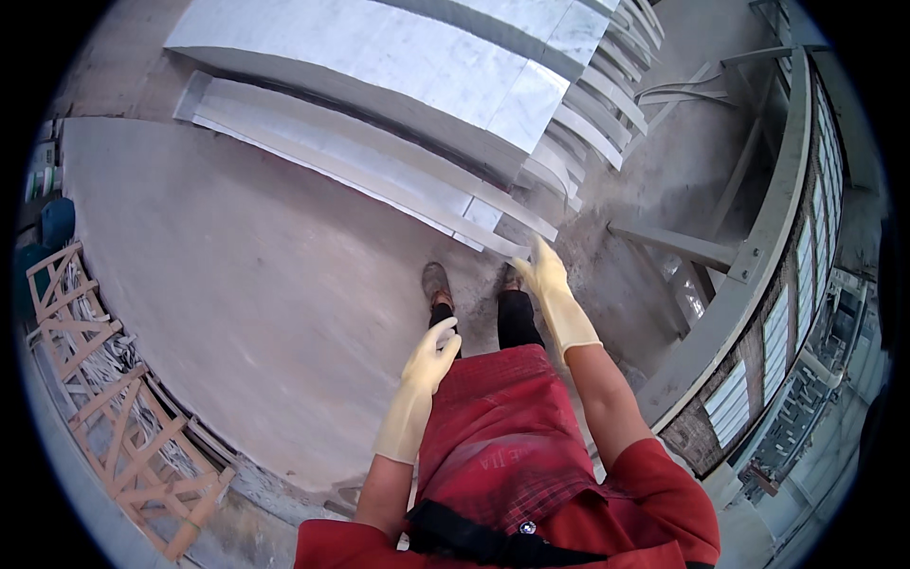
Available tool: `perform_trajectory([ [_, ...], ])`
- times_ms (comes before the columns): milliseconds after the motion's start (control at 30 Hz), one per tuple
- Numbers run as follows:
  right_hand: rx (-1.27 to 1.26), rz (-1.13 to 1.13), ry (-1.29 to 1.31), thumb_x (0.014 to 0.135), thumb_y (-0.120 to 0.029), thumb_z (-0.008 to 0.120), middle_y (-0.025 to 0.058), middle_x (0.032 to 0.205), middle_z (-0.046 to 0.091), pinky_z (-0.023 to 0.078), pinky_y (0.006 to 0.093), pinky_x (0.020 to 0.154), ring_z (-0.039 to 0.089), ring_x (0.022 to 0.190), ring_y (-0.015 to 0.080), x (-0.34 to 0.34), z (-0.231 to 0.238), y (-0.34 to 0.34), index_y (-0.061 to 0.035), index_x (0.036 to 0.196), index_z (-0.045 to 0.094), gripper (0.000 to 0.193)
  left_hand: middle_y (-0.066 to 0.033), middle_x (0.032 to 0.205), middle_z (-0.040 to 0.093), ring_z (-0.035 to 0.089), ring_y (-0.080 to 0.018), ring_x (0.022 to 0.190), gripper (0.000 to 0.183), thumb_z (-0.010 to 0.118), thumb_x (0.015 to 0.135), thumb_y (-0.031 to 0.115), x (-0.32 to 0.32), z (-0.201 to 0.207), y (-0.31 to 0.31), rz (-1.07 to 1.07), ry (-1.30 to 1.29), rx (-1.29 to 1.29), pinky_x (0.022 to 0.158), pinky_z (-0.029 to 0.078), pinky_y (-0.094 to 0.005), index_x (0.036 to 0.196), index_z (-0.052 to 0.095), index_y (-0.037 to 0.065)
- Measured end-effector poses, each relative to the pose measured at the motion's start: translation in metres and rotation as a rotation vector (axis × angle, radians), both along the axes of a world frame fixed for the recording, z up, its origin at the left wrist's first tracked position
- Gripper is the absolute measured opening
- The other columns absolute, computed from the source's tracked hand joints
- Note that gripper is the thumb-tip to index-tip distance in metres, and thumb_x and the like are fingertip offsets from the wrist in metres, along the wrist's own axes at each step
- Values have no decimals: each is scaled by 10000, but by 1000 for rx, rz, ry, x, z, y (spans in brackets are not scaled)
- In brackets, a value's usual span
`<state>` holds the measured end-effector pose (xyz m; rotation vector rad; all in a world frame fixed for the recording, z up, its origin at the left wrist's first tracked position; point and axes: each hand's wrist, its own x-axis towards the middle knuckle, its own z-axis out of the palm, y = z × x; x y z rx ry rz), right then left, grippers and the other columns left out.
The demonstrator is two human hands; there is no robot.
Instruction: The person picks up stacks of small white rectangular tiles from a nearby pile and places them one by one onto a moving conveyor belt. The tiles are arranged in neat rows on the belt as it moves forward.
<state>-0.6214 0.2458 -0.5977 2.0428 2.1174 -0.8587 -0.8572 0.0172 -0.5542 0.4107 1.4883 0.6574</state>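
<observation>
My right hand [550,283], in a pale yellow rubber glove, is at the end of a long pale strip [492,244]. The strip's end sits between its thumb and fingers. Marble pieces [482,214] lie between this strip and a second, parallel pale strip [517,211]. Lower and to the left, my left hand [428,358] wears a matching glove. It hangs in front of my red apron [502,408], fingers loosely bent and apart, holding nothing.
Large white-grey marble slabs [379,62] are stacked beyond the strips. Curved pale bars [590,133] jut from the stack's right end. A metal frame [758,247] stands at the right. Wooden lattice racks [133,408] line the left, and dusty concrete floor [256,303] lies between.
</observation>
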Motion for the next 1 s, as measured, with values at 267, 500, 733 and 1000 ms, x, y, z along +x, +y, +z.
perform_trajectory([
  [267,109,245,-225,775,-247,902,209,1326,706,562,510,1002,698,1207,410,-28,-44,97,-110,1563,483,903,-175,1470,677,651,-249,1334,526,708,1046,304,65,-37,94,156,-130,-196,1119,493,-374,1540,609,153],
  [500,-3,421,-246,814,-232,828,145,990,776,570,509,867,757,977,373,-23,-84,126,-74,1392,624,633,-175,1447,691,671,-278,1303,511,689,1048,336,121,-77,77,-1,-107,-264,1087,513,-373,1533,623,186],
  [733,-45,515,-9,802,-226,840,165,907,753,565,533,838,740,921,414,-15,-52,83,-74,1295,665,545,-172,1463,682,670,-294,1326,511,685,1039,330,109,-82,55,-107,42,-270,1105,517,-389,1523,627,178],
  [1000,-190,158,-12,801,-322,876,202,1071,781,556,482,965,729,1081,416,-26,-109,54,-69,1230,711,525,-190,1466,680,670,-295,1324,510,674,1042,307,96,-78,39,-52,55,-261,1113,515,-399,1526,622,154],
])
